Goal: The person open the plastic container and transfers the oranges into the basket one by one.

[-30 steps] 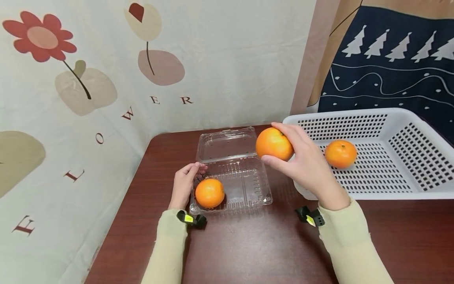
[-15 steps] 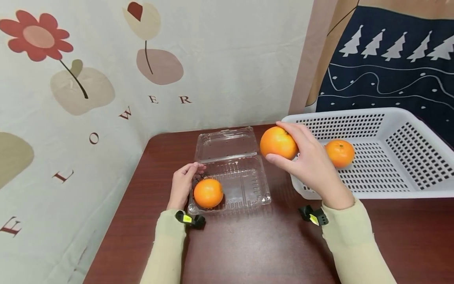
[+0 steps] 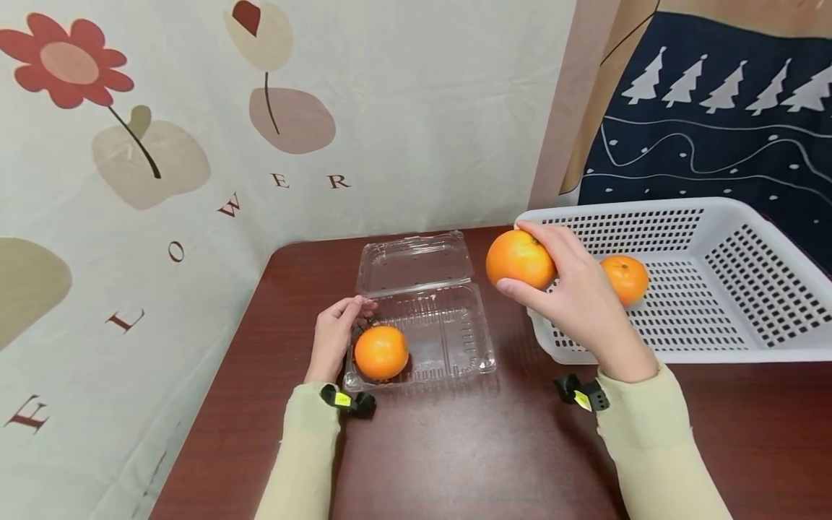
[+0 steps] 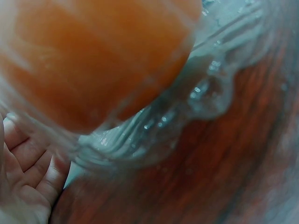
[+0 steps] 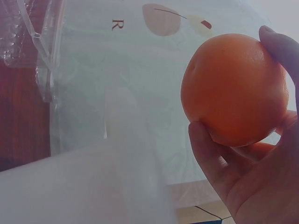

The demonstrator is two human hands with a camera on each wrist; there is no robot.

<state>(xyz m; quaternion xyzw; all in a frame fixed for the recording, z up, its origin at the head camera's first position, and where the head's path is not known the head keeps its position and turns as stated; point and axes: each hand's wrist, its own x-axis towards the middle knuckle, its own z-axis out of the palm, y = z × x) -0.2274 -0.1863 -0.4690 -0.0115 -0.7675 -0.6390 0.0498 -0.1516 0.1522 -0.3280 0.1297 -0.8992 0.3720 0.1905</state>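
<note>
My right hand (image 3: 581, 292) holds an orange (image 3: 520, 259) up at the left end of the white basket, thumb and fingers curled round its sides. In the right wrist view the same orange (image 5: 236, 88) sits between thumb and fingers. A clear plastic clamshell box (image 3: 448, 339) lies with its lid folded back on the table. Another orange (image 3: 381, 352) rests in the box's left part. At the box's left back corner my left hand (image 3: 334, 332) grips the rim with bent fingers. The left wrist view shows the box wall close up, with part of the left palm (image 4: 30, 172).
A white perforated basket (image 3: 767, 355) stands on the right of the brown table (image 3: 455, 448), with one orange (image 3: 625, 280) inside, partly behind my right hand. A flower-printed cloth (image 3: 422, 130) and a dark tree-printed cloth (image 3: 702, 144) hang behind the table.
My right hand has moved slightly right with its orange, from near the box's right edge to the basket's left end. The left hand stays at the box's corner.
</note>
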